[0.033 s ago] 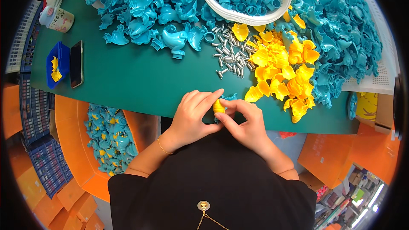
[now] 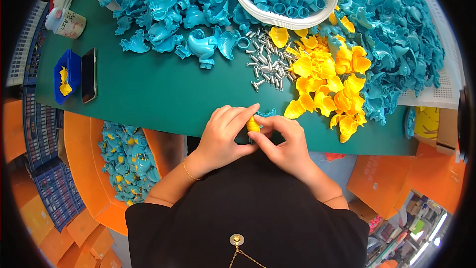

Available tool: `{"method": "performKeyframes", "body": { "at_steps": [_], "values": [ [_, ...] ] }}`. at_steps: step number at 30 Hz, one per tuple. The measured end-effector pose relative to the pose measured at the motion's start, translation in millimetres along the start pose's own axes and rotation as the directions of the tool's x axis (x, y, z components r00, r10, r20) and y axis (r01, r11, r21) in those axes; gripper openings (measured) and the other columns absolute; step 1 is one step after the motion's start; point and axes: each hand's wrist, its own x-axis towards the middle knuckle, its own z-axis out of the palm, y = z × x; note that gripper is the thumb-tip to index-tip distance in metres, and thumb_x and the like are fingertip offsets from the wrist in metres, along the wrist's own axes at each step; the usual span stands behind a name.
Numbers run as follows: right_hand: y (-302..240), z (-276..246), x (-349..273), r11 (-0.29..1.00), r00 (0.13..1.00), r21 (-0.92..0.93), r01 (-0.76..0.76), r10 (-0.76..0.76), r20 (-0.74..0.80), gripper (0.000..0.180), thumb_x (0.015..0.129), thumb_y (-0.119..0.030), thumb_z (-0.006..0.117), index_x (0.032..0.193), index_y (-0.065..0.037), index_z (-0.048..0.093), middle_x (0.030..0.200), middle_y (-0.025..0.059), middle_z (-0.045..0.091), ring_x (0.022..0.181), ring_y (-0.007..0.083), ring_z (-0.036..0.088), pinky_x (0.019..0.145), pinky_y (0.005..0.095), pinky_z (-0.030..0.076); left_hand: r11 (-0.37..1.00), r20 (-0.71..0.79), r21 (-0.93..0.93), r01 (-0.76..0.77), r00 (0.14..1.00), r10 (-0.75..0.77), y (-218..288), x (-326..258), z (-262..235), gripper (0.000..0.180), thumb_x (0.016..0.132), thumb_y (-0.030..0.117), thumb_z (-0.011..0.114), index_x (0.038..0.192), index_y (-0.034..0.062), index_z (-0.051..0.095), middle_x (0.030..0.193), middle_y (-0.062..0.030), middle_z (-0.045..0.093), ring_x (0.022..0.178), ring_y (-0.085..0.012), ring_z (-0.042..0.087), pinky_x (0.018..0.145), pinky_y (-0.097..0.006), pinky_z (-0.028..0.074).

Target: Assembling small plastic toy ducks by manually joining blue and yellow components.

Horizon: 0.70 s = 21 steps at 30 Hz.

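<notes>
Close to the table's near edge, my left hand (image 2: 222, 131) and my right hand (image 2: 285, 141) meet around a small ridged yellow plastic piece (image 2: 253, 124). Both hands are closed on it with fingers and thumbs. A bit of teal plastic (image 2: 267, 112) shows just behind the right fingers; whether it is joined to the yellow piece is hidden. Beyond the hands lie a heap of yellow plastic shells (image 2: 325, 77) and a scatter of small metal springs and pins (image 2: 270, 64).
Teal bird-shaped parts (image 2: 173, 5) pile up at the far left. A white basket (image 2: 292, 22) holds teal rings; more teal shells (image 2: 406, 39) lie at the right. A phone (image 2: 89, 75) and blue tray (image 2: 74, 64) sit left. An orange bin (image 2: 82, 168) holds teal-and-yellow pieces.
</notes>
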Motion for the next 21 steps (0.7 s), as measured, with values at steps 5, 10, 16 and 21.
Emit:
{"method": "performKeyframes", "body": {
  "at_steps": [5,10,16,21],
  "values": [
    [-4.3,-7.8,6.3,0.963,0.993,-0.245,0.111,-0.096,0.075,0.037,0.082,-0.012,0.089,0.115,-0.003,0.076,0.082,0.0033,0.072,0.081,0.0199,0.065,0.069,0.0337,0.046,0.999,-0.052,-0.027,-0.047,0.998,0.045,-0.8,4.6,-3.9,0.083,0.063,0.011,0.09,0.142,0.0074,0.064,0.11,-0.0088,0.07,0.089,-0.026,0.064,0.08,-0.036,0.052],
    [-9.2,-6.0,-1.0,0.983,0.989,-0.115,0.141,-0.134,0.066,0.042,0.082,-0.011,0.088,0.121,-0.003,0.075,0.091,0.0031,0.073,0.086,0.0206,0.065,0.074,0.0346,0.047,0.991,0.072,-0.103,0.088,0.994,-0.081,-0.2,3.0,-12.0,0.08,0.066,0.017,0.092,0.14,0.0083,0.062,0.088,-0.0063,0.064,0.078,-0.0234,0.061,0.077,-0.037,0.053],
    [4.3,-8.0,-4.0,0.987,0.991,-0.098,0.124,-0.119,0.061,0.043,0.082,-0.01,0.087,0.123,-0.004,0.076,0.099,0.0061,0.073,0.092,0.0233,0.063,0.083,0.0361,0.049,0.995,0.038,-0.088,0.056,0.998,-0.053,-1.9,0.7,-8.8,0.075,0.063,0.014,0.093,0.133,0.0093,0.066,0.105,-0.0023,0.07,0.075,-0.0193,0.057,0.07,-0.034,0.05],
    [0.4,-22.2,8.9,0.977,0.979,-0.106,0.187,-0.176,0.106,0.035,0.084,-0.012,0.086,0.117,-0.008,0.079,0.099,0.0069,0.073,0.095,0.0249,0.061,0.086,0.0362,0.049,0.996,0.081,-0.071,0.059,0.995,-0.053,-1.1,-1.1,-14.0,0.077,0.063,0.018,0.095,0.135,0.0101,0.066,0.107,-0.0016,0.07,0.077,-0.0194,0.058,0.074,-0.034,0.05]
  ]
}}
